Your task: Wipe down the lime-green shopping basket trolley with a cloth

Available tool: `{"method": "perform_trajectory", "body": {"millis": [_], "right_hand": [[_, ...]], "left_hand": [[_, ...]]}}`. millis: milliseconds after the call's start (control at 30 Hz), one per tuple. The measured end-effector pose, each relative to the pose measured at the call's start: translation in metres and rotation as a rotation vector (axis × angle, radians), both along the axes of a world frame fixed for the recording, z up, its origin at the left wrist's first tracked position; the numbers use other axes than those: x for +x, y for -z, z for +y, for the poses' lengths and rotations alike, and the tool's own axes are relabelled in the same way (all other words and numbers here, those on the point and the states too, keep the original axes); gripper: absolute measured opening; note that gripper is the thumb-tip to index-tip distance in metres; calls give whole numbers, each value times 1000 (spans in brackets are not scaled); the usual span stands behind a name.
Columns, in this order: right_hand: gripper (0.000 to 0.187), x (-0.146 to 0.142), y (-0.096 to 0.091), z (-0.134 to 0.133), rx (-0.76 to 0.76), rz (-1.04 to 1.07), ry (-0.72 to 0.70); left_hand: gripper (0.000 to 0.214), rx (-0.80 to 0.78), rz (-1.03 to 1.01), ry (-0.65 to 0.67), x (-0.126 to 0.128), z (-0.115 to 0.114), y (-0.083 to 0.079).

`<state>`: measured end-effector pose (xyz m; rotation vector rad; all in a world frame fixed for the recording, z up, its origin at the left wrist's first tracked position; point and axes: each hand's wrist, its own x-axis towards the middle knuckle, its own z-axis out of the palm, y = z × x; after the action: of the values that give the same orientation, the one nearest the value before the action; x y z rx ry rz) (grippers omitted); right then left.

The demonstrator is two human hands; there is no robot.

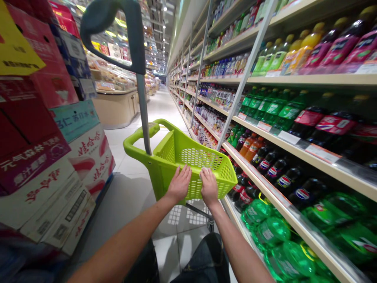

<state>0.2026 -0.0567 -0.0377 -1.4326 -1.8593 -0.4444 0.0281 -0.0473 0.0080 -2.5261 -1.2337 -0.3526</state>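
A lime-green shopping cart [165, 173] with a perforated basket and a tall dark handle [137, 43] on a grey pole stands in front of me, its basket appearing to hold nothing. My left hand [180, 184] lies on the near rim, fingers stretched forward over the edge. Just to its right, my right hand [209, 188] is closed over the same rim with its fingers curled. A small pale patch shows at its thumb side, too unclear to name. Between the hands a short stretch of rim is visible.
Drink shelves [294, 143] run close along the right, holding green soda bottles [291, 110], cola bottles [302, 193] and large green bottles [271, 232] at the bottom. Stacked cartons [73, 157] rise on the left. A tiled aisle [160, 103] stretches ahead past a rounded counter [116, 110].
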Motion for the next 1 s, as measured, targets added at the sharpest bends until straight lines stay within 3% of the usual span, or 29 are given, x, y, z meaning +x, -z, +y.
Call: {"method": "perform_trajectory", "body": {"millis": [100, 233, 333, 400, 533, 600, 667, 833, 900, 1000], "right_hand": [[47, 26, 7, -4, 0, -12, 42], [45, 99, 22, -12, -14, 75, 325], [43, 118, 24, -16, -27, 112, 439], [44, 99, 20, -14, -15, 89, 370], [46, 32, 10, -8, 28, 3, 78], [45, 18, 7, -7, 33, -28, -19], [46, 26, 8, -7, 46, -10, -5], [48, 61, 11, -6, 75, 140, 198], [50, 44, 8, -4, 60, 140, 144], [50, -9, -1, -1, 18, 87, -37]], "left_hand": [[57, -12, 6, 7, 4, 0, 2], [59, -22, 2, 7, 4, -1, 3], [58, -39, -6, 1, 9, -3, 3], [57, -55, -2, 24, 16, -6, 3], [55, -50, 3, 63, 22, -7, 5], [55, -35, 6, 48, 17, -6, 4], [57, -28, 9, 16, 8, -3, 2], [59, -44, 0, -30, -7, -1, -4], [59, -39, -8, -25, -6, -2, -4], [57, -17, -19, -8, -7, -3, -2]]}}
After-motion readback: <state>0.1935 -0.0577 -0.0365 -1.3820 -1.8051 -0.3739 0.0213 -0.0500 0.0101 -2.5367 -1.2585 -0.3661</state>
